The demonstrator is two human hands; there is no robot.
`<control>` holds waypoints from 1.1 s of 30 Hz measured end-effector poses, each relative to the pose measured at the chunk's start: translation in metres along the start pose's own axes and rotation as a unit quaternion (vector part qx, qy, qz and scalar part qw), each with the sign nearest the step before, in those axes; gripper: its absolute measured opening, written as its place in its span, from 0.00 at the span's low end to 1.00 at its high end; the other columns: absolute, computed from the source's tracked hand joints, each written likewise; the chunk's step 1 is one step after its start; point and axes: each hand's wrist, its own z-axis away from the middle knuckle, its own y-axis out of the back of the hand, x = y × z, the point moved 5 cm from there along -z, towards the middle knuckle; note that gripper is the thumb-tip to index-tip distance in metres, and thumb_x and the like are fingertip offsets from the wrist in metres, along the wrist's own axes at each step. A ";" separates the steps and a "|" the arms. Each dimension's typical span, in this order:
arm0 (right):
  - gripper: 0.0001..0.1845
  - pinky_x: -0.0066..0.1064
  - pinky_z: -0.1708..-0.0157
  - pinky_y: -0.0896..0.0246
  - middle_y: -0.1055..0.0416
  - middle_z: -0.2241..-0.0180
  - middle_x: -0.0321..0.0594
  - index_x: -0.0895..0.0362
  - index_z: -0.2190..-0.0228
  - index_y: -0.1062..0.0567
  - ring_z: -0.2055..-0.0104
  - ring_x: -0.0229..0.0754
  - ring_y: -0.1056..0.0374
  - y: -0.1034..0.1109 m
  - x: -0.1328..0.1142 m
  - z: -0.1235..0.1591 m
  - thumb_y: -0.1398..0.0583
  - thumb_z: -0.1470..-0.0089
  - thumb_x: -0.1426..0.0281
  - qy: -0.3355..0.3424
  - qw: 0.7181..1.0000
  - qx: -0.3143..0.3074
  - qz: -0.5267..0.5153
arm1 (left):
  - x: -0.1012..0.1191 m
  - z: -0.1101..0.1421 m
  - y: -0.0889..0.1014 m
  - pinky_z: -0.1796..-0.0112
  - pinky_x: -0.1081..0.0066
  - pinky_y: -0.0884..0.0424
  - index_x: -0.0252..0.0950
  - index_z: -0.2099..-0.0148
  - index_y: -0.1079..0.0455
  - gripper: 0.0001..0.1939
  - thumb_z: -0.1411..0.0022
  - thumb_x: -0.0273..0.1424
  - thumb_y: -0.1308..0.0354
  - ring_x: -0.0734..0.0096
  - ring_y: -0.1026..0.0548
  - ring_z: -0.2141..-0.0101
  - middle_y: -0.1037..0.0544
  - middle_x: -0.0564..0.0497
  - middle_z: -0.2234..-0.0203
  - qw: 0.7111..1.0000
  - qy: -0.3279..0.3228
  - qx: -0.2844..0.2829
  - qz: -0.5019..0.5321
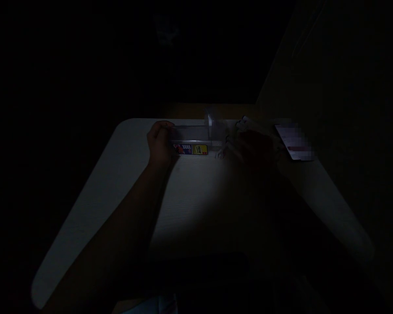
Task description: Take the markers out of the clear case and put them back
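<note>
The white tabletop (pixel 124 192) stretches ahead in dim light. At eleven o'clock, the left hand (pixel 160 144) is curled closed around the end of a clear plastic box (pixel 191 134) with a printed label (pixel 190 149). At one o'clock, the right hand (pixel 257 150) sits in shadow against crumpled white plastic (pixel 236 131), too dark to tell whether open or closed. Beyond it, at two o'clock, lies a blurred printed card (pixel 294 141).

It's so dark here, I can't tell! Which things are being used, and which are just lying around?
Being used:
clear plastic case, held in the left hand
crumpled white wrapping, beside the shadowy right hand

Just lying around:
blurred printed card
</note>
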 end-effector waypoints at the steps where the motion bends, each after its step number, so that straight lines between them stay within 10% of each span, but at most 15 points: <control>1: 0.21 0.42 0.45 0.49 0.33 0.44 0.48 0.58 0.49 0.30 0.42 0.47 0.40 -0.002 -0.011 -0.001 0.52 0.41 0.71 0.032 0.999 -0.014 -0.015 | 0.000 0.000 0.000 0.77 0.70 0.43 0.37 0.74 0.32 0.09 0.46 0.35 0.44 0.75 0.37 0.78 0.33 0.53 0.80 1.000 -0.002 -0.001 0.002; 16: 0.19 0.50 0.46 0.60 0.29 0.49 0.45 0.55 0.56 0.25 0.46 0.53 0.41 -0.012 -0.024 0.001 0.51 0.39 0.64 0.008 0.999 -0.031 0.029 | 0.002 0.003 -0.004 0.79 0.73 0.43 0.36 0.76 0.32 0.05 0.50 0.28 0.46 0.76 0.38 0.80 0.33 0.54 0.82 0.999 0.016 0.012 0.036; 33: 0.23 0.46 0.51 0.49 0.31 0.48 0.52 0.57 0.45 0.32 0.48 0.54 0.36 -0.007 -0.015 -0.005 0.50 0.42 0.71 0.009 0.998 -0.056 0.040 | -0.002 0.000 -0.003 0.77 0.69 0.42 0.38 0.76 0.32 0.08 0.49 0.36 0.43 0.72 0.37 0.78 0.33 0.52 0.80 1.000 0.000 0.004 0.022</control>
